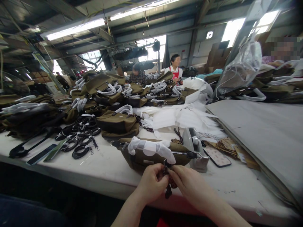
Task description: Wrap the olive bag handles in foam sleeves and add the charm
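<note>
An olive handbag [137, 159] with dark trim stands at the table's front edge, its top zip partly visible. White wrapping covers its handle [151, 147]. At the handle's right end, by a metal ring, my left hand [151, 183] pinches a dark braided cord [168, 191] from the left. From the other side my right hand [189, 181] closes its fingers on the same cord, whose knotted end dangles below. My fingers hide how the cord joins the ring. Just behind the bag lie another dark cord [178, 136] and a grey tape dispenser [197, 148].
Several wrapped-handle olive bags [118, 121] are heaped behind. Coiled black straps [81, 151] lie left, near a dark flat slab [41, 154]. White sheets [175, 116] spread at the back. A phone [216, 154] and brown paper pieces [227, 146] lie right. People are in the background.
</note>
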### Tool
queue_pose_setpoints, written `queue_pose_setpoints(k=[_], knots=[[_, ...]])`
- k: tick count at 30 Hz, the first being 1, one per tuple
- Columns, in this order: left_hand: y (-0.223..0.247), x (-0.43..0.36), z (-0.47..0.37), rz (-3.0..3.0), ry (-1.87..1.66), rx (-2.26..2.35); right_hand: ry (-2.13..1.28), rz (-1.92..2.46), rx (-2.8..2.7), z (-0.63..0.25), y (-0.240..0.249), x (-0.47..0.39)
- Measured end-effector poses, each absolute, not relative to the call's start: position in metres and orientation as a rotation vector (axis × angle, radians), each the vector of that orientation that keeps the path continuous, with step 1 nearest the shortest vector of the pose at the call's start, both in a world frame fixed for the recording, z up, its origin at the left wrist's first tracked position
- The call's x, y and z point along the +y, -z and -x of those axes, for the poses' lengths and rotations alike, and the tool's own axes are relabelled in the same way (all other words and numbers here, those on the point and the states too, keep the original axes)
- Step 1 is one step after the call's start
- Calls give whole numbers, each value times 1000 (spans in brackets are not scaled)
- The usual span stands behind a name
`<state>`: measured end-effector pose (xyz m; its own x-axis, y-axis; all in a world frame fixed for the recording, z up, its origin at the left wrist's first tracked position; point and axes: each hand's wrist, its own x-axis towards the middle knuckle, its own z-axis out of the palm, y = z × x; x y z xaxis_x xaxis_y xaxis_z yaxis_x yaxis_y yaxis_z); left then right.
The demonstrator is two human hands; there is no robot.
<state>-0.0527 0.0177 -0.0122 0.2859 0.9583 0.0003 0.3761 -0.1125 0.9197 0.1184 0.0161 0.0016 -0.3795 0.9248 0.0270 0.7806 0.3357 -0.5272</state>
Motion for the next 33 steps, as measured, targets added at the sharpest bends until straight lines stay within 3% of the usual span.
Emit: queue_pose_setpoints(k=[4, 9, 12, 18, 22, 28, 33], knots=[[13, 11, 58, -1914, -820, 1447, -699, 1486, -2241, -120, 4, 13], [18, 4, 61, -2348, -1140, 1591, -998, 1295, -2054, -133, 0, 24], [12, 1, 58, -2411, -1104, 1444, -1178, 1221, -1999, -136, -1, 28], [5, -1, 46, -2327, -962, 1650, -1288, 1134, -1989, -131, -4, 25], [10, 4, 41, -2206, -880, 1605, -1166, 1173, -2113, -129, -7, 21], [5, 4, 56, -2165, -1124, 1504, -453, 1388, -2080, -128, -6, 5], [0, -6, 58, -1908, -1180, 1171, -513, 1068, -2113, -123, -2, 1]])
